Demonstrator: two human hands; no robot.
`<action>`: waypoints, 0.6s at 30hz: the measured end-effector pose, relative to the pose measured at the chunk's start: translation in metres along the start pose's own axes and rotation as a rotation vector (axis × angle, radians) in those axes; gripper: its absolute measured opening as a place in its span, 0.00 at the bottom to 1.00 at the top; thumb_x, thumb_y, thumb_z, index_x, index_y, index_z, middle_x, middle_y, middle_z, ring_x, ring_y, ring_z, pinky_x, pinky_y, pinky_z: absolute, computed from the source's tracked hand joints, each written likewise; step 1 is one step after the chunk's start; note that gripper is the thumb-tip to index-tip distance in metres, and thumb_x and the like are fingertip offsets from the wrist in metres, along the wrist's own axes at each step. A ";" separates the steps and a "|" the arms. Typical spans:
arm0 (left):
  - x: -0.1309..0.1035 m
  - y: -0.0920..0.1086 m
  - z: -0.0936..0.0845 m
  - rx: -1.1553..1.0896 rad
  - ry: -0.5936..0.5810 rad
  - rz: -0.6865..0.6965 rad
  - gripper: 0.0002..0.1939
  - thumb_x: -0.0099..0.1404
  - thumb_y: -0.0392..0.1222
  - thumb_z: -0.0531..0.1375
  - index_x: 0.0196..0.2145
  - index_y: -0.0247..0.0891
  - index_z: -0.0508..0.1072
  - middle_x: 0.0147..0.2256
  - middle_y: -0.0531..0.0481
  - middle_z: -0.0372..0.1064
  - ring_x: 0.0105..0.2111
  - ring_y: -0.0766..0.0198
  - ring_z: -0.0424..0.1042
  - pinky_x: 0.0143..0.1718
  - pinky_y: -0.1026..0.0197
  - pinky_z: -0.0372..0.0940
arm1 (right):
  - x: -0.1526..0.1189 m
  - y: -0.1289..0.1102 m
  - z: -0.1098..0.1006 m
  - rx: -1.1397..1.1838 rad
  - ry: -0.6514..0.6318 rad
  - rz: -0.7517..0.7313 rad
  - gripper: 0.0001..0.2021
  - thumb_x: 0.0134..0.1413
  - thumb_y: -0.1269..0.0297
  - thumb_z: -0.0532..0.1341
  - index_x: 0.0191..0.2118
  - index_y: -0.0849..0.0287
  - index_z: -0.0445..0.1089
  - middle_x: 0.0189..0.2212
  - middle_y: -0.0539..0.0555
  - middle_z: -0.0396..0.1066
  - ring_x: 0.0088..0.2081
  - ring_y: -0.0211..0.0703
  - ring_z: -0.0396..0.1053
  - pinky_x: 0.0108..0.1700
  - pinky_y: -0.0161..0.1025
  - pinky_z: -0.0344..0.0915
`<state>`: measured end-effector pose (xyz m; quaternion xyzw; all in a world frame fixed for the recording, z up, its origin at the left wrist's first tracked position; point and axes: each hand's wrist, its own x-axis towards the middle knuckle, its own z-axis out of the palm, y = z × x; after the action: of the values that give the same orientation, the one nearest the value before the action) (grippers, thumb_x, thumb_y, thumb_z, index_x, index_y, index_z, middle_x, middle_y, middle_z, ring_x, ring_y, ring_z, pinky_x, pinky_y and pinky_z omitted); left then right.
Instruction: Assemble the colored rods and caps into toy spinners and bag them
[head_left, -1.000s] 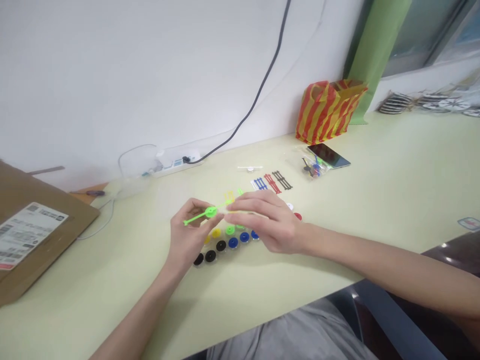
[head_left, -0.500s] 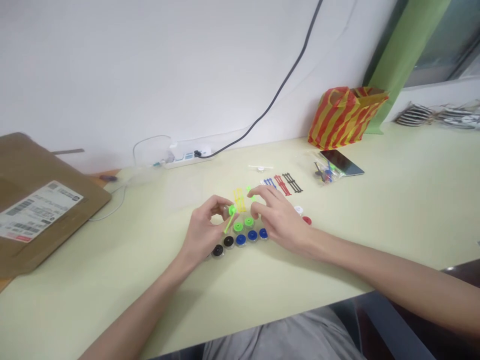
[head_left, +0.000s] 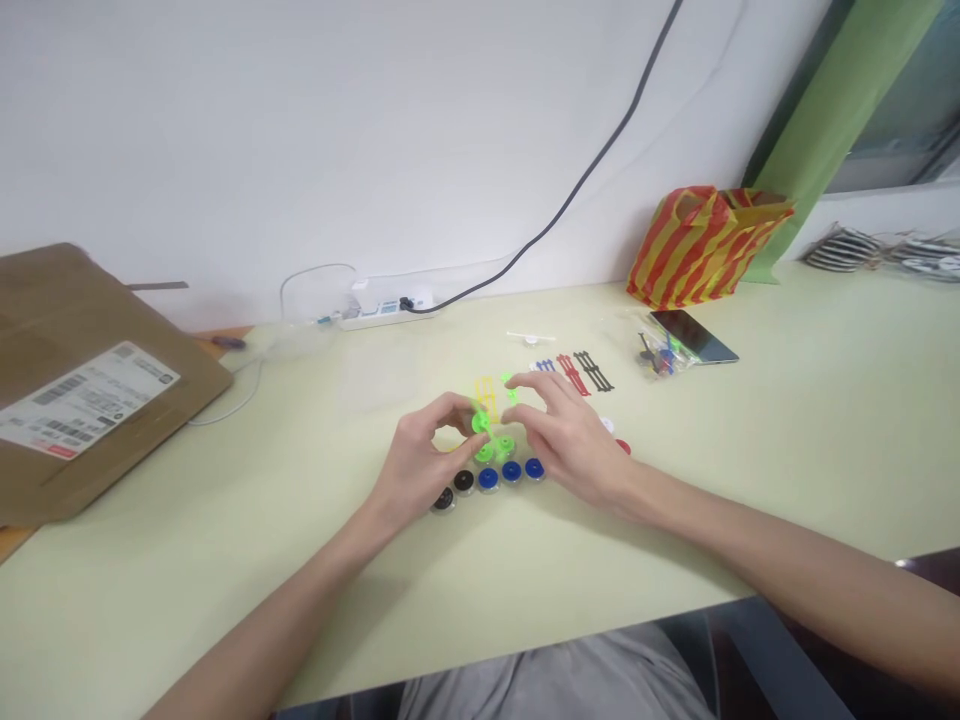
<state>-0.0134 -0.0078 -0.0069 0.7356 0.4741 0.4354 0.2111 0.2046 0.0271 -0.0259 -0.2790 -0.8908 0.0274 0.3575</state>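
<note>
My left hand [head_left: 424, 455] pinches a bright green plastic disc [head_left: 481, 422] between thumb and fingers. A thin green rod sticks out from the disc, blurred. My right hand [head_left: 574, 440] is just to the right, thumb and forefinger apart with nothing seen between them. Beyond its fingertips lies a green slotted strip [head_left: 511, 390], partly hidden. Under and in front of the hands stand small round pieces with coloured tops: green [head_left: 507, 444], blue [head_left: 511, 471] and black [head_left: 463, 481]. Behind the disc are yellow slotted strips [head_left: 487, 395].
Red strips [head_left: 573, 374] and black strips [head_left: 594, 371] lie further right. A clear bag of small parts [head_left: 661, 355] sits beside a tablet [head_left: 694, 336]. Behind stands a striped bag [head_left: 697, 250]. A power strip [head_left: 386, 308] lies by the wall, a brown parcel [head_left: 150, 310] at left.
The green rod on the held disc has swung from pointing down-left to down-right. My right hand stays apart from it. The whole view has shifted slightly.
</note>
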 end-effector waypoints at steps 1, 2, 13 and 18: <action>0.000 0.000 0.000 0.003 0.003 -0.001 0.08 0.65 0.44 0.66 0.40 0.40 0.75 0.36 0.51 0.74 0.35 0.63 0.72 0.40 0.60 0.69 | 0.000 0.002 0.001 0.000 0.010 -0.003 0.16 0.59 0.81 0.53 0.45 0.58 0.71 0.57 0.63 0.65 0.59 0.56 0.62 0.56 0.55 0.65; 0.000 0.000 0.000 0.005 0.003 -0.003 0.09 0.65 0.45 0.66 0.40 0.40 0.75 0.36 0.51 0.75 0.36 0.63 0.72 0.40 0.60 0.69 | 0.000 0.005 0.001 0.007 0.017 -0.006 0.14 0.59 0.80 0.53 0.42 0.58 0.71 0.55 0.62 0.65 0.57 0.55 0.63 0.55 0.55 0.66; 0.000 0.007 0.000 0.019 -0.049 0.005 0.07 0.66 0.43 0.64 0.42 0.42 0.78 0.38 0.52 0.78 0.37 0.62 0.74 0.44 0.59 0.69 | 0.002 -0.004 0.001 0.106 0.098 -0.131 0.16 0.67 0.75 0.55 0.57 0.57 0.66 0.49 0.61 0.70 0.50 0.49 0.67 0.50 0.47 0.68; -0.001 0.009 0.001 0.005 -0.122 0.012 0.07 0.67 0.39 0.63 0.42 0.41 0.77 0.39 0.50 0.79 0.38 0.62 0.76 0.44 0.61 0.69 | 0.002 -0.004 0.006 0.113 0.114 -0.164 0.07 0.69 0.68 0.57 0.48 0.59 0.69 0.39 0.58 0.73 0.42 0.46 0.68 0.44 0.44 0.67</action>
<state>-0.0081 -0.0132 -0.0010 0.7641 0.4569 0.3901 0.2352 0.1976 0.0253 -0.0280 -0.1857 -0.8860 0.0326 0.4237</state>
